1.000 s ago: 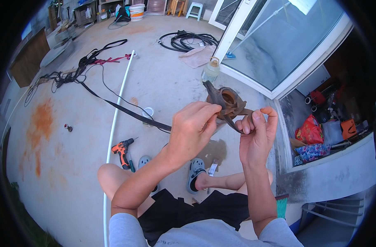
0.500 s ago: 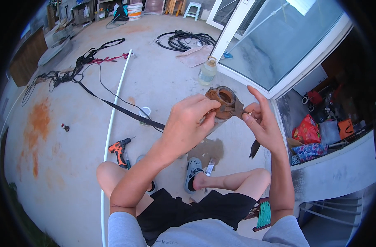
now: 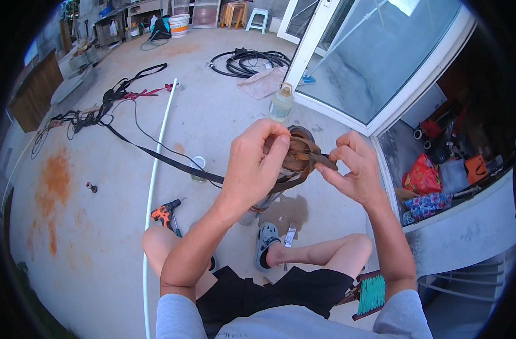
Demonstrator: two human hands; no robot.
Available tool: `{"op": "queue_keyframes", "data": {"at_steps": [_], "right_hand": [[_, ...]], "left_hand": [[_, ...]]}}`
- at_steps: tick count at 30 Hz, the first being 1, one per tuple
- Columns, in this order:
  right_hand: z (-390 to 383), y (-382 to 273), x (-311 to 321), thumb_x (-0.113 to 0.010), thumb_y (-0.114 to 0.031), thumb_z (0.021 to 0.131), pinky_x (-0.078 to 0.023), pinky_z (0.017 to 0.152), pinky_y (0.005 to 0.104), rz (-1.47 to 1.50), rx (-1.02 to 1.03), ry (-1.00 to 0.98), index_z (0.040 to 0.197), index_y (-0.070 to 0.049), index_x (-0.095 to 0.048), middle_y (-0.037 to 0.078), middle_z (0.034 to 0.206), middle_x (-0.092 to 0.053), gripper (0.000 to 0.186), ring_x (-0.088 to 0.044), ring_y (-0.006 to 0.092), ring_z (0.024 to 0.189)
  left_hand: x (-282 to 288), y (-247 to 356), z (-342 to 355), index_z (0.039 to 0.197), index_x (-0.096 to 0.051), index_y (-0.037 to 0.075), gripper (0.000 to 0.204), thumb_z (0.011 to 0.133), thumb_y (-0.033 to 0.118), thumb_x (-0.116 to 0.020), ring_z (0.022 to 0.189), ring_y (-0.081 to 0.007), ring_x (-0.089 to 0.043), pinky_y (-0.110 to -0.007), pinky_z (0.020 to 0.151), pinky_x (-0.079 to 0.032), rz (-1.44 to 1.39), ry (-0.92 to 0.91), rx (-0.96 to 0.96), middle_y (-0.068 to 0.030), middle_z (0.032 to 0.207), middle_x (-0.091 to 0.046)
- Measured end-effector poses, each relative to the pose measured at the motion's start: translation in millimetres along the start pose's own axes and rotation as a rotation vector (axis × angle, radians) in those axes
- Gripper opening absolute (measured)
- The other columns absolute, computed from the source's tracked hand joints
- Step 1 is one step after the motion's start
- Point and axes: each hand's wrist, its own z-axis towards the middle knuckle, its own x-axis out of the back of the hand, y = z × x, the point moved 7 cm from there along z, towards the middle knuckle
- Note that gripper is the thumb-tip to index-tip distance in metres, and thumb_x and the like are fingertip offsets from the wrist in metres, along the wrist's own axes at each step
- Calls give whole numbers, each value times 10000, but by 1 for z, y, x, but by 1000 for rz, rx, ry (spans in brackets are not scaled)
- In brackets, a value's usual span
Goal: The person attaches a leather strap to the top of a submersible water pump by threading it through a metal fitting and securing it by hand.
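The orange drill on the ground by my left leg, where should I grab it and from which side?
Probably by its handle, coming down from above. The orange drill lies flat on its side on the concrete, clear of the white pipe, so nothing blocks a top approach. Both the left hand and the right hand are busy with the rusty brown part.

I see a brown strap [image 3: 303, 161], an orange drill [image 3: 165, 212], a white pipe [image 3: 156, 164], black shorts [image 3: 258, 294] and rust-orange stains [image 3: 57, 175] on grey concrete floor [image 3: 212, 113].
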Motion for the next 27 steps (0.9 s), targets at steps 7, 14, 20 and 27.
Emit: {"op": "queue_keyframes", "data": {"at_steps": [7,14,20,27], "right_hand": [[-31,-29,-22,-863,-276,739,-480,704,382,137,105,-10,857,-54,-631,66,876,-632,342,-614,267,805],[-54,-25,-46,-780,-200,878,-500,710,378,337,-78,-37,954,-27,-680,81,847,-619,214,-619,271,748],[-44,-1,-40,-749,14,822,-530,697,318,447,-529,130,1085,-18,-639,96,891,-652,287,-649,260,781],[-12,-18,-5,-753,49,737,-548,791,391,202,-58,264,1038,-51,-659,86,936,-664,331,-662,290,823]], "left_hand": [[1,-18,-3,1282,-641,-7,322,994,45,-508,917,-114,-623,-289,783,-561,-365,-72,310,-60,1060,-622],[3,-14,-11,1293,-632,-7,365,972,-22,-458,1012,-137,-618,-321,903,-568,-293,-345,250,-51,1096,-597],[5,-26,-22,1104,-622,-1,277,879,-116,-511,1115,-173,-599,-301,942,-537,-393,-417,235,-78,1193,-502],[6,-10,-24,1004,-699,62,252,848,-122,-623,1182,-178,-527,-334,997,-461,-278,-569,50,-73,1251,-508]]}}
